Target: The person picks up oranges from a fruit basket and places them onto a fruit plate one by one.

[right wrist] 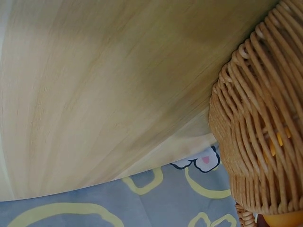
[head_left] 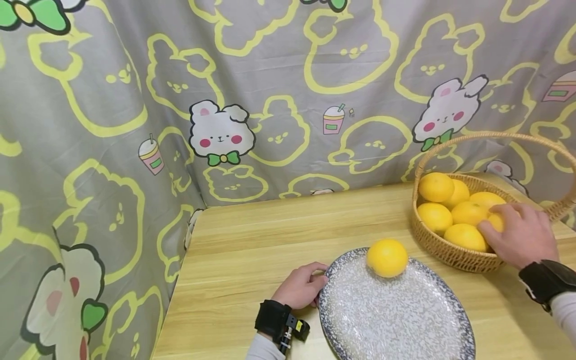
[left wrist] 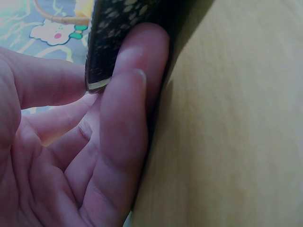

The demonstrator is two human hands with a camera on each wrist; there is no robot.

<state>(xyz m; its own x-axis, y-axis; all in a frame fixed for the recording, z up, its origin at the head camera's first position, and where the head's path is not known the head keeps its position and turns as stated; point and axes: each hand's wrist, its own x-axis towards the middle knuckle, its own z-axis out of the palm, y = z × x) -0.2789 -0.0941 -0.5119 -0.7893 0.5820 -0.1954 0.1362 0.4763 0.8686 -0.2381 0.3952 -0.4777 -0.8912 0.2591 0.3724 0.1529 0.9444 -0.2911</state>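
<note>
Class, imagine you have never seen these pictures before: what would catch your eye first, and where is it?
Most striking is the wicker basket of yellow-orange citrus fruit at the table's right, where the right hand rests on one fruit. Next comes a single fruit sitting on the far part of the speckled plate at the front, whose left rim the left hand holds. Behind hangs a grey cloth with cartoon bunnies.
</note>
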